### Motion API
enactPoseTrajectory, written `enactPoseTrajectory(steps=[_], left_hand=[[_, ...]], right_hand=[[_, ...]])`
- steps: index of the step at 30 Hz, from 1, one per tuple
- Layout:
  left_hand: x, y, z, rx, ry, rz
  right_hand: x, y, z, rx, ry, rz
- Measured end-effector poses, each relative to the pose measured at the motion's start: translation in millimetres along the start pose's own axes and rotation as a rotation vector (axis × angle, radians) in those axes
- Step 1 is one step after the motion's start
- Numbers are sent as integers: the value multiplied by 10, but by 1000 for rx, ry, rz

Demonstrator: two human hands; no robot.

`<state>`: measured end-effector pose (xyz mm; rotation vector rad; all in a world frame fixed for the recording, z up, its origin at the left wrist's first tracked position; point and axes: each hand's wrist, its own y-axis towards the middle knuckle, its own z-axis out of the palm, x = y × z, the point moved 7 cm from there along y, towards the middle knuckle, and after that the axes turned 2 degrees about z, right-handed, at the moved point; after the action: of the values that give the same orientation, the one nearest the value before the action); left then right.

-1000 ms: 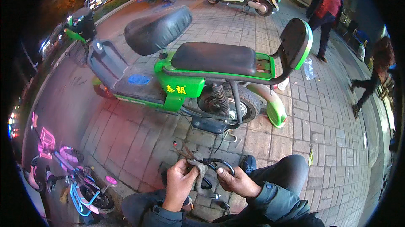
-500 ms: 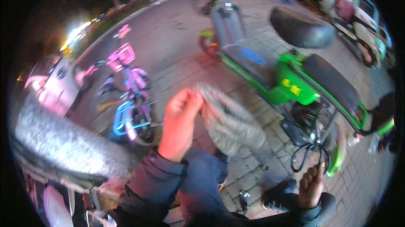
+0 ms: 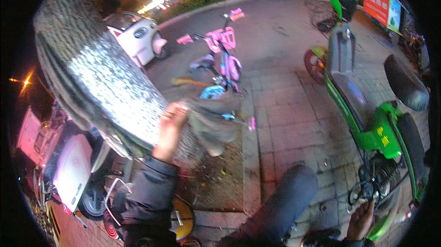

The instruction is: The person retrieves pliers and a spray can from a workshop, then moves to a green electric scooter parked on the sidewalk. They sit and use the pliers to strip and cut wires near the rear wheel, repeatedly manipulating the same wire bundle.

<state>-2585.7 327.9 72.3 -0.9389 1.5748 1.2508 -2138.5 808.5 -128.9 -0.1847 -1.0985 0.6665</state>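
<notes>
My left hand is closed in a pinch on the edge of a crumpled grey cloth. The cloth hangs to the right of the hand, over a dirt patch and in front of a small pink bicycle, partly covering it. Behind the left hand rises a leaning tree trunk with a whitewashed band. Down at the lower right, my right hand has its fingers drawn together beside a black cable loop at a green electric scooter. Whatever it may hold is too dark to make out.
A white scooter stands at the left, behind the trunk. A white small car is beyond it. A stone curb borders the dirt patch. My bent knee is at lower centre. A red banner stands far right.
The view has swung left, showing more of the trunk. My left hand, still pinching the cloth, is now beside the whitewashed trunk. My right hand stays low near the scooter's cable.
</notes>
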Motion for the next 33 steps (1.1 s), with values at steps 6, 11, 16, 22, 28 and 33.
enactPoseTrajectory(steps=[6,11,16,22,28,33], left_hand=[[659,96,-837,-46,241,-214],[1698,-239,-1580,-8,205,-386],[2430,-423,-2134,451,1294,-13],[1564,-304,-193,143,806,192],[365,-1217,3180,808,58,157],[266,-2255,4744,1199,-585,-476]], right_hand=[[-69,-51,-82,8,79,-25],[-67,-134,-85,-47,5,-41],[-115,-114,-76,-63,-100,-21],[-342,-212,162,53,-83,108],[-150,-520,506,319,-217,138],[310,-406,426,634,-474,-82]])
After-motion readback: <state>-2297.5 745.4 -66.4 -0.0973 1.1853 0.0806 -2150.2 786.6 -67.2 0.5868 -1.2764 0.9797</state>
